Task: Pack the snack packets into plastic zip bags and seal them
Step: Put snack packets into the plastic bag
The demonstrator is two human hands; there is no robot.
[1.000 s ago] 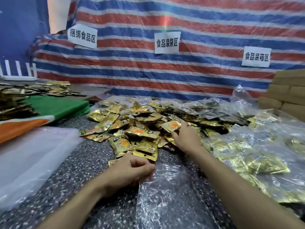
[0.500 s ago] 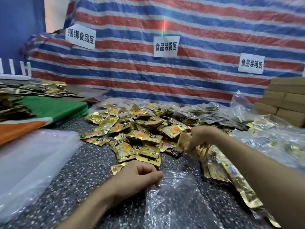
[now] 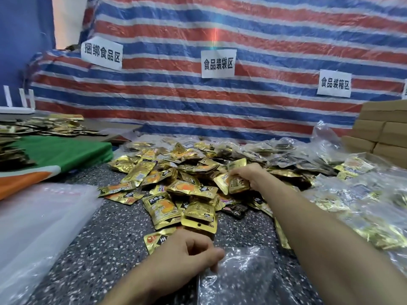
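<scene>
- At the far left of the speckled grey tabletop [image 3: 105, 249], a flat stack of cloudy, translucent plastic sheets [image 3: 39, 221] is laid, and a folded green and orange cloth [image 3: 66, 153] is seen behind it.
- Near the lower middle, the left hand [image 3: 187, 254] is held with its fingers curled. The crinkled edge of a clear, glossy zip bag [image 3: 240, 280] is pinched between thumb and fingers, and the bag is spread flat on the tabletop.
- Just beyond that hand, a loose heap of snack packets [image 3: 189, 192] is scattered. They are small, flat, rectangular pouches of shiny gold foil, many printed in orange and black.
- Over the right part of the heap, the right hand [image 3: 251, 175] is closed round a few gold packets [image 3: 236, 183], which are gripped between fingers and thumb.
- To the right, filled bags [image 3: 363, 208] of wrinkled transparent film, stuffed with gold foil pouches, are piled.
- At the far right edge, plain brown cardboard boxes [image 3: 385, 133] are stacked.
- Behind everything, a woven tarpaulin [image 3: 220, 106] in red, white and blue stripes is hung, with white paper signs [image 3: 218, 62] fixed to it.
</scene>
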